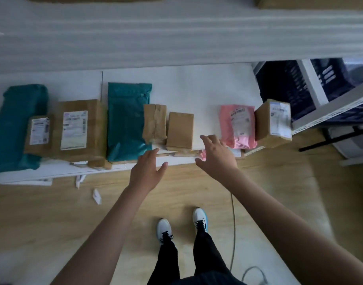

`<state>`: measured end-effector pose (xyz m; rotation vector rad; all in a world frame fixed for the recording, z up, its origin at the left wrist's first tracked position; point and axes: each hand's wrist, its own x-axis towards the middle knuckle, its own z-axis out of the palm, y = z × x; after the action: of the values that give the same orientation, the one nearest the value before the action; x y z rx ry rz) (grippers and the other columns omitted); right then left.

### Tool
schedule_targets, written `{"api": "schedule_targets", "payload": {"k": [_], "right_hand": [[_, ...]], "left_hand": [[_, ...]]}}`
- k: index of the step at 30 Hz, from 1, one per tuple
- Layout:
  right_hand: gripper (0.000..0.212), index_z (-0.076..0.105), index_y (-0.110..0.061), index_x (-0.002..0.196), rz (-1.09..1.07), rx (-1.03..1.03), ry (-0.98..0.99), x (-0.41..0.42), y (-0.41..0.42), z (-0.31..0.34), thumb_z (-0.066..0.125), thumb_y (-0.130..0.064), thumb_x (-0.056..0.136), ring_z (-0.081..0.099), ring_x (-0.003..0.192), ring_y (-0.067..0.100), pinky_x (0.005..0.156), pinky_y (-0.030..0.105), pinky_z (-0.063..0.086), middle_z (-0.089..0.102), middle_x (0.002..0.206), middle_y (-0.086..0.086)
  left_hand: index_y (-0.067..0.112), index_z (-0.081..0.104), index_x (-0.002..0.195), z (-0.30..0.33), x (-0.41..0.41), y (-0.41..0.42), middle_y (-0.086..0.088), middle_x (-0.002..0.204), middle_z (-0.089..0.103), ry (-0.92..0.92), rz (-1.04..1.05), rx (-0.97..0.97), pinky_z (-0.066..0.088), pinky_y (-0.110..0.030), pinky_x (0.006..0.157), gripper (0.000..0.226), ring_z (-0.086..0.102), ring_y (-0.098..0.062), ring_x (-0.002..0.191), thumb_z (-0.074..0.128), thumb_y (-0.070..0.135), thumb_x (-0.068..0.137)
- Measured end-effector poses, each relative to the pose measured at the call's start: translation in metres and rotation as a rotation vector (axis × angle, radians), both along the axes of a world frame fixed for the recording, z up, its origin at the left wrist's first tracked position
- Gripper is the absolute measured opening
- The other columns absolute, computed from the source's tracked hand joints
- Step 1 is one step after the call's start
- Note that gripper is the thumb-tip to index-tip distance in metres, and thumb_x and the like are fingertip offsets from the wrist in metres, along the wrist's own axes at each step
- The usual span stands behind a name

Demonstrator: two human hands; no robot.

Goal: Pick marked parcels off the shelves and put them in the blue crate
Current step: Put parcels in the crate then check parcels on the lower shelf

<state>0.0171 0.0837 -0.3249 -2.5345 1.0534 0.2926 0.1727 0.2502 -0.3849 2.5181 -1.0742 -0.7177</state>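
Shelving fills the upper part of the view: a broad white upper shelf runs across the top, and below it sits a lower white shelf lined with parcels. Wooden floor spreads beneath, with the person's two bare arms reaching forward over it. A dark blue crate stands at the right, behind the white frame of the neighbouring rack, well apart from both hands.

On the lower shelf, from the left, lies a long teal bag, then a large brown box with a white label, and a smaller labelled box just beside it, overlapping the teal bag. A second teal bag lies next, touching a creased brown packet and a plain brown box. Further right rest a pink bag with a printed label and a tilted brown box, also labelled, at the shelf's end.

Left hand hovers at the shelf's front edge, fingers straight and released, grasping nothing, its fingertips near the corner of the second teal bag. Right hand is spread and released too, holding nothing, between the plain brown box and the pink bag.

White shoes with black laces stand on the floor below, under dark trousers. A thin grey cable trails beside the right foot, and scraps of white paper lie near the shelf's base.
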Motion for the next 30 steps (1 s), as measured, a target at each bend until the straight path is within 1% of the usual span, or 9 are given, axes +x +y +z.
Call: {"api": "schedule_targets", "payload": {"k": [3, 6, 9, 12, 16, 19, 25, 28, 30], "right_hand": [[0.068, 0.034, -0.012, 0.141, 0.017, 0.021, 0.046, 0.016, -0.01, -0.02, 0.068, -0.036, 0.087, 0.048, 0.122, 0.03, 0.083, 0.04, 0.05, 0.043, 0.136, 0.01], [0.059, 0.039, -0.011, 0.131, -0.004, 0.047, 0.038, 0.028, -0.016, -0.037, 0.069, -0.032, 0.085, 0.049, 0.117, 0.03, 0.072, 0.036, 0.041, 0.046, 0.128, 0.01], [0.057, 0.041, -0.011, 0.128, -0.012, 0.094, 0.02, 0.033, -0.015, -0.051, 0.071, -0.033, 0.084, 0.05, 0.116, 0.03, 0.072, 0.036, 0.04, 0.047, 0.125, 0.009], [0.061, 0.04, -0.009, 0.129, -0.022, 0.152, -0.024, 0.034, -0.012, -0.061, 0.072, -0.034, 0.083, 0.052, 0.112, 0.03, 0.074, 0.037, 0.043, 0.048, 0.122, 0.009], [0.064, 0.039, -0.009, 0.129, -0.092, 0.261, -0.101, 0.031, -0.015, -0.064, 0.075, -0.033, 0.082, 0.056, 0.105, 0.031, 0.08, 0.042, 0.051, 0.05, 0.12, 0.01], [0.066, 0.041, -0.01, 0.132, -0.11, 0.259, -0.111, 0.025, -0.019, -0.064, 0.074, -0.035, 0.082, 0.058, 0.105, 0.03, 0.081, 0.044, 0.053, 0.051, 0.122, 0.009], [0.059, 0.049, -0.008, 0.133, -0.171, 0.259, -0.019, 0.012, -0.023, -0.081, 0.071, -0.034, 0.085, 0.059, 0.11, 0.03, 0.083, 0.04, 0.053, 0.053, 0.131, 0.009], [0.06, 0.05, -0.01, 0.134, -0.214, 0.342, 0.008, 0.006, -0.016, -0.099, 0.072, -0.034, 0.084, 0.057, 0.115, 0.027, 0.088, 0.037, 0.051, 0.057, 0.13, 0.007], [0.067, 0.046, -0.009, 0.141, -0.255, 0.443, -0.046, 0.007, -0.011, -0.107, 0.074, -0.034, 0.085, 0.055, 0.121, 0.024, 0.093, 0.032, 0.046, 0.058, 0.132, 0.006]], "left_hand": [[0.015, 0.042, 0.148, -0.016, 0.003, -0.016, -0.004, 0.146, 0.049, 0.029, 0.047, 0.001, 0.046, -0.045, 0.097, 0.058, 0.045, -0.028, 0.133, 0.057, 0.042, 0.099], [0.015, 0.053, 0.132, -0.029, 0.006, -0.032, -0.005, 0.131, 0.057, 0.029, 0.072, -0.033, 0.05, -0.045, 0.088, 0.045, 0.054, -0.03, 0.119, 0.06, 0.04, 0.095], [0.012, 0.057, 0.114, -0.035, 0.002, -0.044, -0.006, 0.119, 0.061, 0.026, 0.084, -0.072, 0.051, -0.045, 0.083, 0.035, 0.057, -0.03, 0.111, 0.062, 0.04, 0.093], [0.007, 0.056, 0.11, -0.037, -0.008, -0.051, -0.01, 0.113, 0.061, 0.019, 0.097, -0.088, 0.049, -0.042, 0.079, 0.036, 0.057, -0.029, 0.107, 0.063, 0.039, 0.094], [0.01, 0.057, 0.117, -0.036, -0.018, -0.052, -0.006, 0.113, 0.062, 0.036, 0.13, -0.129, 0.051, -0.04, 0.08, 0.037, 0.058, -0.026, 0.107, 0.064, 0.038, 0.094], [0.014, 0.056, 0.124, -0.032, -0.026, -0.05, -0.002, 0.118, 0.062, 0.003, 0.119, -0.114, 0.053, -0.04, 0.08, 0.04, 0.058, -0.023, 0.11, 0.062, 0.04, 0.094], [0.01, 0.04, 0.149, -0.022, -0.032, -0.05, -0.005, 0.145, 0.052, -0.083, 0.079, -0.089, 0.048, -0.043, 0.094, 0.061, 0.048, -0.024, 0.133, 0.06, 0.036, 0.098], [0.014, 0.038, 0.152, -0.019, -0.029, -0.051, -0.002, 0.146, 0.051, -0.129, 0.045, -0.114, 0.049, -0.042, 0.091, 0.062, 0.048, -0.023, 0.131, 0.059, 0.037, 0.098], [0.016, 0.037, 0.152, -0.019, -0.027, -0.051, -0.001, 0.145, 0.052, -0.163, 0.015, -0.124, 0.051, -0.041, 0.087, 0.062, 0.049, -0.023, 0.128, 0.06, 0.036, 0.097]]}}
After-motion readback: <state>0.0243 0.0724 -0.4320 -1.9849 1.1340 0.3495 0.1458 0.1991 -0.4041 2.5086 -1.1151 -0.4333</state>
